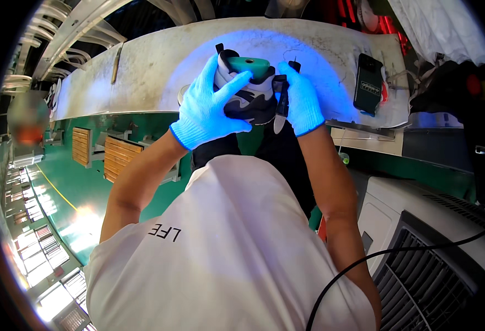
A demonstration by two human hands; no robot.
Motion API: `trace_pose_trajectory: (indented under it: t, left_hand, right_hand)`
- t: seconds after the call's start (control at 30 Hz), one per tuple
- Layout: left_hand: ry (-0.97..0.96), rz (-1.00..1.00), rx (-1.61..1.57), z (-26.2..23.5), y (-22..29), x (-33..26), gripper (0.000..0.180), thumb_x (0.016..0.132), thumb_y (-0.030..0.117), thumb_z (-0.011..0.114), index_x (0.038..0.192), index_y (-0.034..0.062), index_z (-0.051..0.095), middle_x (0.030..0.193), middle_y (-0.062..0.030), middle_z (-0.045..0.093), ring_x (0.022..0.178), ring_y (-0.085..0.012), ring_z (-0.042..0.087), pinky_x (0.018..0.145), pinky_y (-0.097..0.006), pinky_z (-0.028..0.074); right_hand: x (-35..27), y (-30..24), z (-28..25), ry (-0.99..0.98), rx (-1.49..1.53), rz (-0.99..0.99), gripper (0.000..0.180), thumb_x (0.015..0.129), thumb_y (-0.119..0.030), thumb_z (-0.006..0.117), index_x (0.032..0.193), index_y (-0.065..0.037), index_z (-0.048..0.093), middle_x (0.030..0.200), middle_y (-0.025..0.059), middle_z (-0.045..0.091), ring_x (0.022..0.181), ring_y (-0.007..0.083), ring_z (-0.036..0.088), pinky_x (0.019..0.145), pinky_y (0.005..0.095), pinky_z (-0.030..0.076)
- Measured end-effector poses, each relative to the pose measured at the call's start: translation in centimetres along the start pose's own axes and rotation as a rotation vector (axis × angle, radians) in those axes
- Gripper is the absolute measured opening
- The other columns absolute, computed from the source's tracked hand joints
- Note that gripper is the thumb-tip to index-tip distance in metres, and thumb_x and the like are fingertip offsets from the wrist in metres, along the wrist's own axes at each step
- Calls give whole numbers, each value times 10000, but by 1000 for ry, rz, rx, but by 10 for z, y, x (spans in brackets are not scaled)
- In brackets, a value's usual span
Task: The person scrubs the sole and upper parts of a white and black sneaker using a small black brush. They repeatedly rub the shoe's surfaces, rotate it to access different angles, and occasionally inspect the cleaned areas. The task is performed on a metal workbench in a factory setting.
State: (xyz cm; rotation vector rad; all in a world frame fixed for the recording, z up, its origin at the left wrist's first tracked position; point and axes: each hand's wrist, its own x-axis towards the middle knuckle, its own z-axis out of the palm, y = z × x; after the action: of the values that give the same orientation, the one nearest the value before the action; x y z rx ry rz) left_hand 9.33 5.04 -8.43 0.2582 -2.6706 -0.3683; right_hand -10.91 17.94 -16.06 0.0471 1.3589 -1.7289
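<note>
A grey, black and white sports shoe (pixel 252 103) is held upright near the front edge of the worktable, with a green shoe last (pixel 253 67) filling its opening. My left hand (pixel 208 105), in a white knitted glove lit blue, wraps round the shoe's left side, its thumb reaching over toward the last. Beside the shoe's right side, my gloved right hand (pixel 304 102) closes on a slim dark tool (pixel 281 99) with a pale rounded lower end. A dark tip with a thin point shows above those fingers. The tool's exact kind is unclear.
The long worn worktable (pixel 148 66) curves across the top under blue light. A dark phone-shaped object (pixel 368 83) lies on its right part, and a thin bar (pixel 116 65) on its left. A large vented machine (pixel 413 231) stands at lower right; a black cable (pixel 380 252) crosses there.
</note>
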Motion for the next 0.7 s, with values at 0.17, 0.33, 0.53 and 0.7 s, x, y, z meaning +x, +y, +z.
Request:
trace_pose_trajectory:
  t: [0.17,0.33,0.53,0.7]
  left_hand:
    - [-3,23,-15,-1,-1,-1,1172,496,361,1095,1581,304,657,1669,-360,436,1345,-542,649,1093,-580,585]
    - [-64,-15,-6,-10,3,6,1136,562,371,1067,1608,320,627,1663,-386,424,1295,-563,671,1072,-581,593]
    - [-94,-96,48,-9,10,15,1203,535,404,1080,1634,324,599,1630,-368,453,1277,-537,678,1012,-556,626]
    - [-59,-169,56,-11,22,0,1222,536,406,1078,1649,327,581,1607,-354,475,1240,-528,691,972,-559,637]
  right_hand:
    - [-11,-1,-9,-34,-102,-65,428,1030,-421,793,1048,6,782,837,86,751,674,157,652,621,324,505]
    - [-46,-20,-22,106,-198,-366,431,1057,-381,767,1124,46,759,901,125,773,702,183,728,640,355,590]
    - [-95,-8,-19,-18,-447,-229,848,869,-212,994,1577,-9,575,1269,102,762,867,155,731,634,307,612]
    - [-75,-5,-10,-255,-490,-95,745,843,-121,986,1473,34,619,1099,107,784,804,141,711,631,313,582]
